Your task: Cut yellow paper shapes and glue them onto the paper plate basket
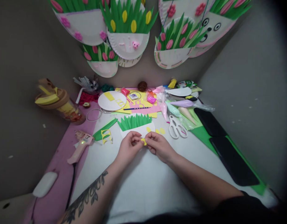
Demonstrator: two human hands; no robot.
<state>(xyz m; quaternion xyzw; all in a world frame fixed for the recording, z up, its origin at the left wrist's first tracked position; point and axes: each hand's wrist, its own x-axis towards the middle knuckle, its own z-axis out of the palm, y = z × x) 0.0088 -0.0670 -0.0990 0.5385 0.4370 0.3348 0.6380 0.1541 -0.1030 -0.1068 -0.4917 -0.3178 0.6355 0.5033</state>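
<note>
Between the fingertips of my left hand (pixel 130 144) and my right hand (pixel 159 145) is a small yellow paper piece (pixel 143 142). Both hands pinch it, with fingers closed, just in front of a white paper plate (pixel 127 133). Green paper grass (pixel 135 122) with pointed tips stands along that plate's upper part, and my hands hide its front edge. A few small yellow paper ovals (pixel 157 130) lie by the plate's right side. Left of the plate are a yellow cut-out scrap (pixel 107 137) and a green paper strip (pixel 103 130).
A pink glue gun (pixel 81 146) with its cord lies at left, near a brown tumbler (pixel 61 104). White scissors (pixel 177 127), piping bags (pixel 172 109) and two black slabs (pixel 234 160) lie at right. Decorated plates (pixel 129 43) hang on the wall. A blue pencil (pixel 137 108) lies behind.
</note>
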